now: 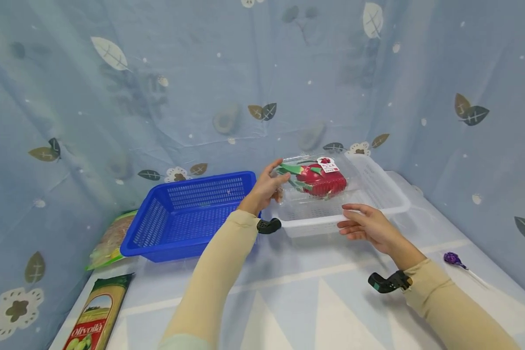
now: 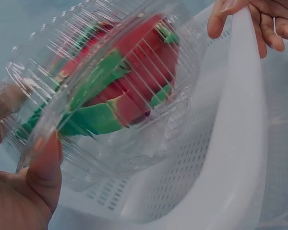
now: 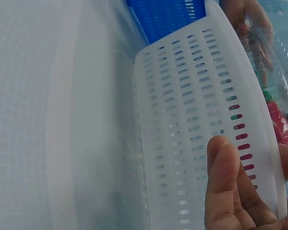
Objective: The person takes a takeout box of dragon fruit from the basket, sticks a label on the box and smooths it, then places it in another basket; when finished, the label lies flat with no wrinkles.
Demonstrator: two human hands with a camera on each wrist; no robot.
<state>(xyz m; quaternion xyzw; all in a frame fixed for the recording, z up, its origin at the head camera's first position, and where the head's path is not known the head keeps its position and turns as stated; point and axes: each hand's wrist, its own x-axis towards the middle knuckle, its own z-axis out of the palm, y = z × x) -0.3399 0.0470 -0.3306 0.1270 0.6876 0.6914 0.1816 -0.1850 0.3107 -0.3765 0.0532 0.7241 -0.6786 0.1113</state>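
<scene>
My left hand (image 1: pixel 266 188) grips one end of a clear plastic clamshell box (image 2: pixel 139 153), its thumb on the near side. Through the clear plastic shows a red dragon fruit (image 1: pixel 321 183) with green tips, and a white label (image 1: pixel 329 166) is on top. The box is tilted over the white basket (image 1: pixel 378 183). At the basket's front rim, my right hand (image 1: pixel 369 226) holds the edge, with digits inside and outside the wall. Outer fingers (image 3: pixel 223 177) lie alongside the slotted wall in the right wrist view.
A blue basket (image 1: pixel 133 238) stands left of the white one. Beyond its left side lies a clear, green-edged bag (image 1: pixel 113 238). An Olivoilà pasta pack (image 1: pixel 94 316) is at the front left, and a purple-wrapped lollipop (image 1: pixel 452 259) at right. A patterned curtain (image 1: pixel 227 73) hangs close behind.
</scene>
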